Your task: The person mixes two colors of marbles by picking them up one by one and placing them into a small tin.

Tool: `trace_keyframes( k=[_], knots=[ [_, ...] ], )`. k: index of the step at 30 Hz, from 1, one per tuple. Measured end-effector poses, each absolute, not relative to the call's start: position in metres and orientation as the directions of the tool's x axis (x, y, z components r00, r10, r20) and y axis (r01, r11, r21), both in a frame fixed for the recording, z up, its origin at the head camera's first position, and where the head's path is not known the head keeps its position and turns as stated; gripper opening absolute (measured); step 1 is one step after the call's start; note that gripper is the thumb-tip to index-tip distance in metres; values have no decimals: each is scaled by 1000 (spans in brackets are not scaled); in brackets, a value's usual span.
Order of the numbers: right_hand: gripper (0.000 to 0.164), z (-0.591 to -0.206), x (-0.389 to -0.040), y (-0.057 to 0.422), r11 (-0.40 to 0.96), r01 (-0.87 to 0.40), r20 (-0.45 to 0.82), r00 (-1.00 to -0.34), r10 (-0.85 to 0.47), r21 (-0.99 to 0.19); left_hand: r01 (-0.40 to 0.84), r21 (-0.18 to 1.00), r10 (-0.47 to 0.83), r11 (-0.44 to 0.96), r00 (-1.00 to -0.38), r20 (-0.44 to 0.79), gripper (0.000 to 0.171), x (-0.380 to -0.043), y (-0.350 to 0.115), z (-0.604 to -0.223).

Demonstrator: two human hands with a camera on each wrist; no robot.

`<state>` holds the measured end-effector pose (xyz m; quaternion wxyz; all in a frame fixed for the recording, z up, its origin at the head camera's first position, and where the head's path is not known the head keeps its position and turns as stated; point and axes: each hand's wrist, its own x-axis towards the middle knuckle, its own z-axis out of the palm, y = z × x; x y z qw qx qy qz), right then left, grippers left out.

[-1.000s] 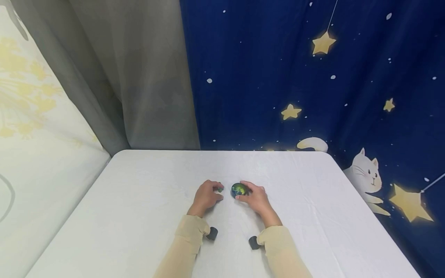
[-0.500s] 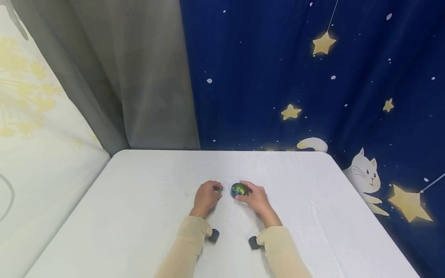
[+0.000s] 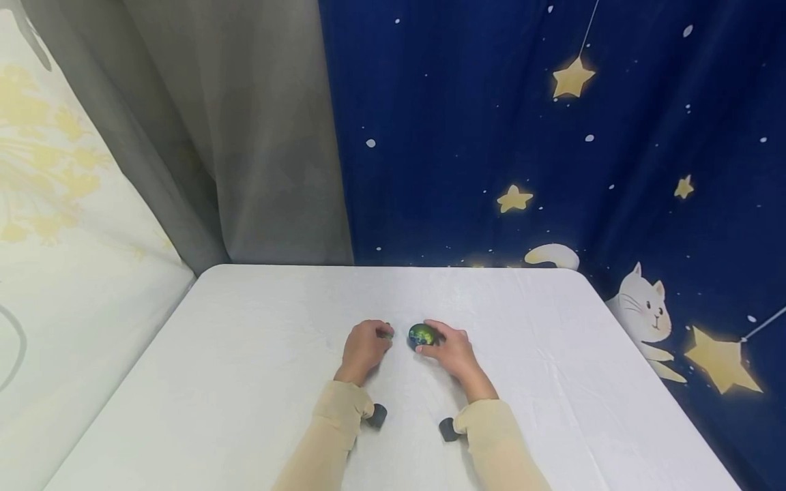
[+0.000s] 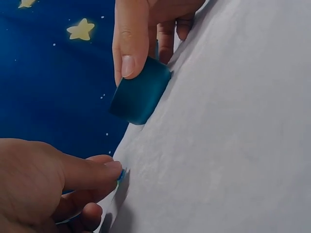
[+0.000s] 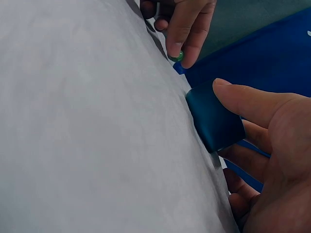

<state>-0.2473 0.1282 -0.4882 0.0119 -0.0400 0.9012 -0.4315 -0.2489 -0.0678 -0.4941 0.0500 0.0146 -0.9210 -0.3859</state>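
Over the middle of the white table my left hand (image 3: 365,349) pinches a small green, glassy bead-like thing (image 5: 178,57) between thumb and fingers. A bit of blue (image 5: 180,68) shows just under it in the right wrist view. To its right, my right hand (image 3: 452,349) grips a short teal cylinder (image 5: 214,116), thumb on one side and fingers on the other. In the head view the cylinder's round face (image 3: 421,335) shows a shiny green and dark blue pattern. A narrow gap separates the cylinder from the left fingertips. The left wrist view shows the cylinder low at the tabletop.
The white table (image 3: 245,382) has rounded far corners. Behind it hang a grey curtain (image 3: 276,136) and a blue curtain (image 3: 442,136) with stars and a cat. Each cuff carries a black wrist piece, one on the left (image 3: 377,417) and one on the right (image 3: 449,429).
My left thumb and fingers have come together on the small green thing, and the left wrist has shifted slightly right. My right hand keeps its grip on the cylinder in the same spot.
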Motion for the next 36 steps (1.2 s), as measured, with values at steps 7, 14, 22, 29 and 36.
trace_keyframes(
  k=[7,14,22,29,36],
  knots=[
    [59,-489,-247,128,622,-60,14,-997,-79,-781,12,725,-63,689,-995,75,15,-249,-69,-490],
    [59,-490,-247,128,639,-84,33,-995,-91,-765,54,756,-52,653,-992,116,11,-249,-68,-477],
    [59,-490,-247,128,641,-63,13,-996,-83,-765,99,771,-55,629,-984,171,11,-250,-67,-473],
    [60,-490,-248,129,647,-69,18,-996,-86,-759,127,792,-46,597,-980,192,11,-251,-66,-470],
    [59,-490,-248,129,646,-88,33,-995,-97,-758,118,822,-59,557,-982,181,10,-251,-64,-464]
  ],
)
